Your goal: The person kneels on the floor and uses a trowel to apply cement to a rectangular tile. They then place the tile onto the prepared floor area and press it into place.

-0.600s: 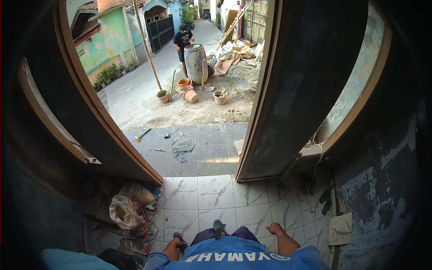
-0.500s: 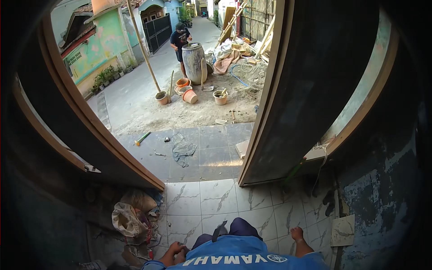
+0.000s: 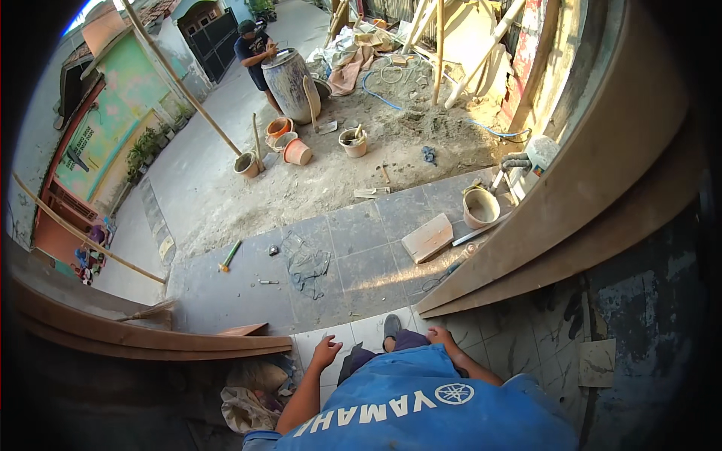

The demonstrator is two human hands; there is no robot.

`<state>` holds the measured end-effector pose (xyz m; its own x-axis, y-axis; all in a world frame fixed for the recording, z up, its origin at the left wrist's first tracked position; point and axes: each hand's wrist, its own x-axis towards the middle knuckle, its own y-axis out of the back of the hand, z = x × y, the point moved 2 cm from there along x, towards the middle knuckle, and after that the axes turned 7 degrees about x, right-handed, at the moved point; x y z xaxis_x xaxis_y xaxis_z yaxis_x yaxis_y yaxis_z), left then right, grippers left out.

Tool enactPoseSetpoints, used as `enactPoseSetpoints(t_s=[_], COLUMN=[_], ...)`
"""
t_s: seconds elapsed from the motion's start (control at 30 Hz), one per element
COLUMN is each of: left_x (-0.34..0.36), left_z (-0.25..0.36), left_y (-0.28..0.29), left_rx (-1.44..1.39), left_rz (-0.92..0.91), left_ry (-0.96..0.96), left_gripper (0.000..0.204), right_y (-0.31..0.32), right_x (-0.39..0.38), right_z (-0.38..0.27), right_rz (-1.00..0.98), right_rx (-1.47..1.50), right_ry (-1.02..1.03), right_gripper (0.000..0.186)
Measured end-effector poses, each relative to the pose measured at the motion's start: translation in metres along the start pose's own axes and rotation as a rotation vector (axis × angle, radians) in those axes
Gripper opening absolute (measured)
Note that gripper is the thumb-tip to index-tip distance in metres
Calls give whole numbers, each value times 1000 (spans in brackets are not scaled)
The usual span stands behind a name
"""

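Observation:
My left hand (image 3: pixel 326 352) hangs in front of my body near the threshold, fingers loosely apart, holding nothing that shows. On the other side, my right hand (image 3: pixel 438 335) is also out in front at waist height, fingers partly extended and nothing visible in them. Neither hand touches an object. Between them one grey shoe (image 3: pixel 392 328) is at the doorway's edge. Beyond it, on dark tiles, lie a crumpled translucent plastic sheet (image 3: pixel 307 263), a green-handled tool (image 3: pixel 231 255) with a yellowish end, a small dark object (image 3: pixel 273 250) and a reddish slab (image 3: pixel 426 237).
Brown door frame edges (image 3: pixel 556 195) flank me. Outside right stands a pale bucket (image 3: pixel 480 207). Farther out are orange buckets (image 3: pixel 298 152), a mortar bucket (image 3: pixel 353 142), a leaning bamboo pole (image 3: pixel 180 83) and a large barrel (image 3: pixel 290 87) with a co-worker (image 3: pixel 254 54) beside it. Sacks (image 3: pixel 248 410) lie lower left.
I have moved forward to the threshold, and the view has turned, showing more outside to the right. Both hands have come up and forward. The co-worker's hands are now together over the barrel.

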<state>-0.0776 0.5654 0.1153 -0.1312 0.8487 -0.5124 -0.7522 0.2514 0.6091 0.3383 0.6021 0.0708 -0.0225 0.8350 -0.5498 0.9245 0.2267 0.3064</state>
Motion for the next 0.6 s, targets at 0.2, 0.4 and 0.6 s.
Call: enactPoseSetpoints(t_s=[0.2, 0.4, 0.6], left_x=[99, 183, 361], left_z=[52, -7, -22], left_y=[73, 99, 182], left_rx=[-166, 292, 478], left_rz=[85, -187, -356], left_ry=[45, 114, 33], left_gripper=[44, 52, 52], right_y=[-33, -1, -2], right_x=[52, 103, 205], right_z=[-199, -182, -76], right_rz=[-258, -6, 565], right_rx=[197, 164, 131], right_ry=[351, 72, -239], right_gripper=[41, 41, 27])
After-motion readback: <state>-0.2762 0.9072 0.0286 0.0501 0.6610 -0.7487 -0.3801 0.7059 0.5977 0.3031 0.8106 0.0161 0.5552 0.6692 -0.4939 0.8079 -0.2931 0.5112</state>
